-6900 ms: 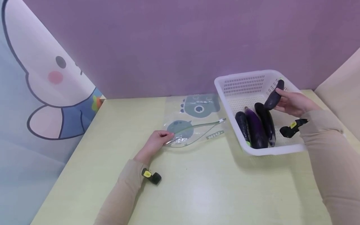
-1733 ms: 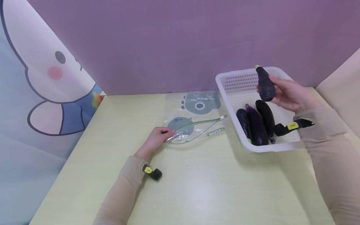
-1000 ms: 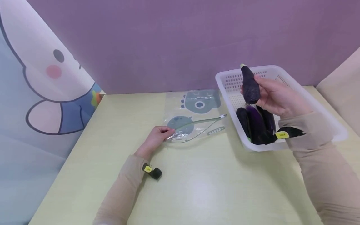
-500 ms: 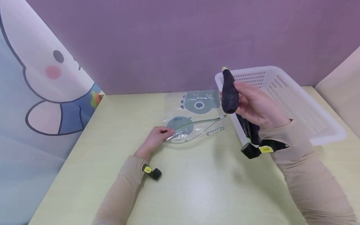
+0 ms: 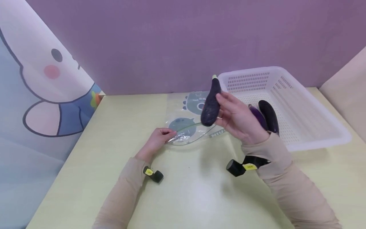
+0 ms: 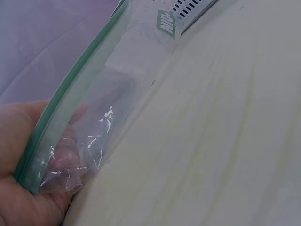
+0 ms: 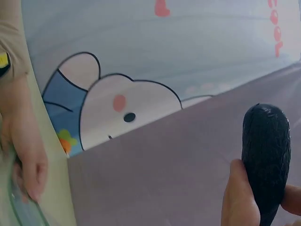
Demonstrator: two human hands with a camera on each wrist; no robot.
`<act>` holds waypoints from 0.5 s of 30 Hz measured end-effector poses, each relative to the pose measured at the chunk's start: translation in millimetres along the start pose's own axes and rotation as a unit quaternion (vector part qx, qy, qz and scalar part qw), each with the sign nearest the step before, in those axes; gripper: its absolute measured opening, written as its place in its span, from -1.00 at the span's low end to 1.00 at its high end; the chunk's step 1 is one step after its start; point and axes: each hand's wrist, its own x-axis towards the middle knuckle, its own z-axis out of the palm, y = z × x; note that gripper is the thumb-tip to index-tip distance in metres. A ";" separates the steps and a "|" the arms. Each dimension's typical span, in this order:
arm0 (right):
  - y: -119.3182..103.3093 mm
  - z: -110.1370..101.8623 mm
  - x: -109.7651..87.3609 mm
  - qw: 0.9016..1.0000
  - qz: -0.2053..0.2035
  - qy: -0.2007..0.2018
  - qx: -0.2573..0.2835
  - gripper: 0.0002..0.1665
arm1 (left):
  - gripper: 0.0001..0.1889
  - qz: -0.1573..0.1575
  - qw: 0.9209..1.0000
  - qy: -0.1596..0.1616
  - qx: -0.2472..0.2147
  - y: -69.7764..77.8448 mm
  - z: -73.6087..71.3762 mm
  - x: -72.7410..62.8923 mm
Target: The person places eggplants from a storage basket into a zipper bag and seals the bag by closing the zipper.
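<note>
My right hand (image 5: 237, 117) grips a dark eggplant (image 5: 211, 103) in the air, its pale green stem end up, over the right part of a clear zip bag. In the right wrist view the rounded end of the eggplant (image 7: 266, 150) stands between thumb and fingers. My left hand (image 5: 158, 140) pinches the near left corner of the clear zip bag (image 5: 183, 128), which lies on the table with its green-edged mouth toward me. The left wrist view shows the bag's green zip strip (image 6: 70, 84) running past the thumb, with fingers visible through the plastic.
A white slotted basket (image 5: 311, 105) stands at the back right. Inside it are a black eggplant (image 5: 269, 116) and a purple eggplant (image 5: 257, 116), partly hidden by my right arm. A purple wall (image 5: 171, 47) closes off the back of the table (image 5: 183, 190).
My right hand has lifted the eggplant out of the basket and carried it left, over the bag. My left hand stays at the bag's corner.
</note>
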 end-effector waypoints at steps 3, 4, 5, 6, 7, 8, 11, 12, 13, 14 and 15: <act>14.6 7.7 3.0 1.000 -0.004 0.006 -0.025 -0.73 | -0.73 0.002 1.000 -0.001 -0.003 0.8 -1.5 0.0; 19.1 9.3 4.0 1.000 -0.005 0.007 -0.029 -0.74 | -0.74 0.002 1.000 0.000 -0.003 0.9 -1.8 -0.1; 23.4 10.6 5.0 0.999 -0.005 0.008 -0.034 -0.76 | -0.74 0.001 1.000 -0.001 -0.002 1.1 -2.0 -0.3; 27.5 11.0 6.1 0.999 -0.006 0.009 -0.038 -0.77 | -0.74 0.000 1.000 -0.001 0.001 0.9 -2.1 -0.4; 31.1 10.8 7.1 0.999 -0.006 0.010 -0.041 -0.78 | -0.73 -0.001 1.000 -0.003 0.004 0.5 -2.1 -0.4; 34.5 10.3 8.2 0.999 -0.005 0.012 -0.041 -0.80 | -0.73 -0.001 1.000 -0.002 0.006 0.3 -2.0 -0.5; 43.2 7.0 10.0 0.999 -0.001 0.010 -0.046 -0.79 | -0.72 0.001 1.000 -0.002 0.011 -0.1 -1.2 -0.4; 45.9 5.2 10.5 0.999 0.003 0.007 -0.045 -0.79 | -0.72 0.001 1.000 -0.001 0.010 -0.1 -1.0 -0.3; 48.9 3.4 10.9 0.999 0.007 0.003 -0.045 -0.80 | -0.72 0.001 1.000 -0.004 0.010 3.7 -0.7 -2.2; 52.1 1.6 11.0 0.999 0.014 -0.002 -0.046 -0.79 | -0.71 0.001 1.000 -0.005 0.009 3.6 -0.5 -1.9; 55.4 -0.2 11.0 0.998 0.022 -0.008 -0.050 -0.78 | -0.71 0.000 1.000 -0.007 0.011 3.3 -0.4 -1.8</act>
